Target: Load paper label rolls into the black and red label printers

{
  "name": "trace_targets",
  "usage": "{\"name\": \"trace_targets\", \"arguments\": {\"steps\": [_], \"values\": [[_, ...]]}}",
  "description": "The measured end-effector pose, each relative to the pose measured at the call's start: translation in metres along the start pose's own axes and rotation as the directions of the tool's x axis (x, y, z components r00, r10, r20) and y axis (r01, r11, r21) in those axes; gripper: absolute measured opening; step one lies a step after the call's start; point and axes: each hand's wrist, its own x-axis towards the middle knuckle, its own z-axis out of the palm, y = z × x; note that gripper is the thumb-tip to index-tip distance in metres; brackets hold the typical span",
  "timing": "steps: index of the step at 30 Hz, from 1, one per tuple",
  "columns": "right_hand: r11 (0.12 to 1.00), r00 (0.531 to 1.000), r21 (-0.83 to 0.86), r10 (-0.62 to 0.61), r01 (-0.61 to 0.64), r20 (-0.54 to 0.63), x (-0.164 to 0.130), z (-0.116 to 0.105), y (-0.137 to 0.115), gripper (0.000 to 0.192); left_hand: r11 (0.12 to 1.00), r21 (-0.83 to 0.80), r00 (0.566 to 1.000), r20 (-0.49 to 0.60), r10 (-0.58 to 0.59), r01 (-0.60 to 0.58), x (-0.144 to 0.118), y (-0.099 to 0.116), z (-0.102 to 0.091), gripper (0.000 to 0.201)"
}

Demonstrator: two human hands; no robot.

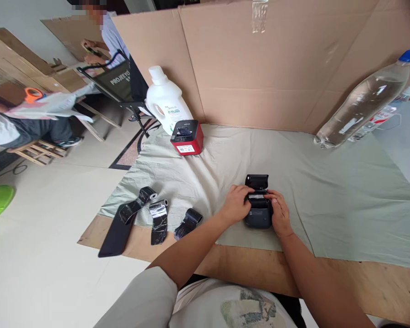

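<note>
A small dark portable printer (258, 218) lies on the cloth in front of me, its black lid (257, 181) raised at the far side. White material, apparently a paper roll (257, 196), shows in its open bay. My left hand (237, 203) is closed around the printer's left side, with the fingertips at the bay's edge. On the opposite side my right hand (279, 212) grips the body, thumb and fingers near the right end of the bay. The fingers partly hide both ends of the white piece.
Left of my arm lie several dark strips with rolled ends (159, 221) and a flat black object (118, 234). Farther back stand a red-and-black box-shaped device (187, 138) and a white jug (169, 100). A large water bottle (365, 102) leans against the cardboard (276, 68). Other people sit at left.
</note>
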Motion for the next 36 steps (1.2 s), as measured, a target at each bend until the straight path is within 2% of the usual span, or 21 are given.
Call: {"name": "trace_targets", "arguments": {"steps": [3,5,8,12,17,20,24,28,30,32,34,36], "values": [[1.000,1.000,-0.017,-0.005,0.004,-0.017,0.001,0.001,0.001,0.038,0.982,0.185,0.980,0.200,0.005,-0.043,0.012,0.016,-0.005,0.048],[1.000,1.000,-0.024,-0.006,0.005,-0.031,0.001,0.002,0.002,0.039,0.966,0.256,0.968,0.249,-0.033,-0.033,0.019,0.022,-0.005,0.039],[1.000,0.999,-0.023,-0.005,0.004,-0.054,0.001,0.002,0.004,0.038,0.952,0.305,0.968,0.242,-0.072,-0.005,0.026,0.024,-0.002,0.025],[1.000,0.997,-0.001,0.012,-0.012,-0.071,0.001,0.001,0.006,0.034,0.954,0.300,0.978,0.199,-0.068,0.005,0.028,0.023,0.001,0.025],[1.000,0.998,0.016,0.023,-0.023,-0.056,0.000,0.000,0.009,0.027,0.982,0.185,0.989,0.146,-0.006,-0.021,0.025,0.023,0.000,0.030],[0.999,1.000,0.031,0.014,-0.014,-0.007,-0.001,-0.001,0.011,0.027,0.998,0.054,0.993,0.120,0.017,-0.023,0.022,0.021,-0.002,0.029],[0.999,0.998,0.006,-0.038,0.038,0.050,0.000,-0.003,0.009,0.032,0.990,-0.140,0.998,0.062,0.011,-0.002,0.016,0.018,-0.004,0.028],[0.992,0.992,-0.040,-0.114,0.116,0.046,0.000,-0.008,0.000,0.025,0.957,-0.286,0.997,0.043,0.067,-0.052,0.006,0.018,0.000,0.024],[0.985,0.985,-0.054,-0.158,0.161,0.066,0.000,-0.010,-0.004,0.023,0.934,-0.357,0.998,0.046,0.049,-0.029,-0.002,0.019,0.003,0.023],[0.978,0.976,-0.063,-0.191,0.198,0.103,0.000,-0.012,-0.007,0.025,0.916,-0.400,0.999,0.025,-0.023,0.031,-0.012,0.015,0.003,0.031],[0.975,0.972,-0.071,-0.200,0.210,0.126,0.000,-0.012,-0.009,0.027,0.901,-0.429,0.997,-0.018,-0.075,0.060,-0.023,0.004,-0.006,0.033],[0.979,0.976,-0.075,-0.181,0.191,0.121,0.000,-0.012,-0.008,0.028,0.899,-0.437,0.994,-0.066,-0.082,0.045,-0.035,-0.015,-0.027,0.028]]}}
